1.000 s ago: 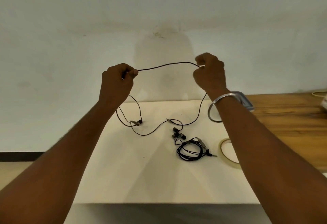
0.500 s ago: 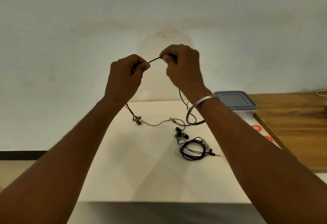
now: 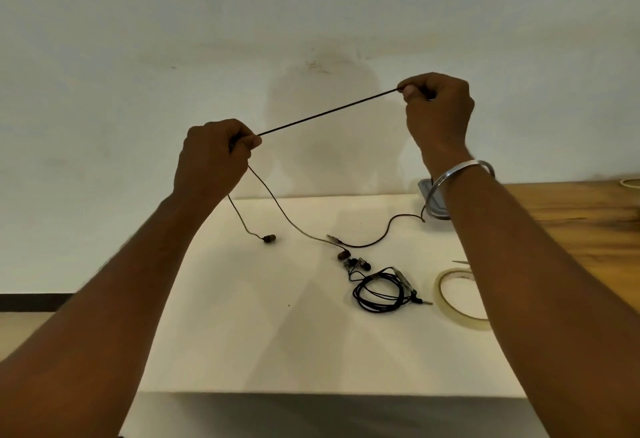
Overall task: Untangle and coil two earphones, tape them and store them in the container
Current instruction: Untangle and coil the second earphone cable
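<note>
My left hand (image 3: 213,157) and my right hand (image 3: 438,108) are raised above the table, each pinching the same black earphone cable (image 3: 329,112), which runs taut between them. From my left hand two thin wires hang down to earbuds (image 3: 269,238) lying on the white table (image 3: 277,333). The cable's tail curves across the table to its plug (image 3: 332,238). A second black earphone (image 3: 381,294) lies coiled on the table. A clear tape roll (image 3: 460,294) lies to its right, partly behind my right forearm. The lidded container (image 3: 427,195) shows behind my right wrist.
A wooden tabletop (image 3: 571,216) adjoins the white table on the right, with another tape roll (image 3: 630,183) at its far edge. A plain wall rises behind. A metal bangle (image 3: 450,174) circles my right wrist.
My hands were close together half a second ago. They have pulled apart, the right going up and right, the left down and left, drawing the cable straight between them.
</note>
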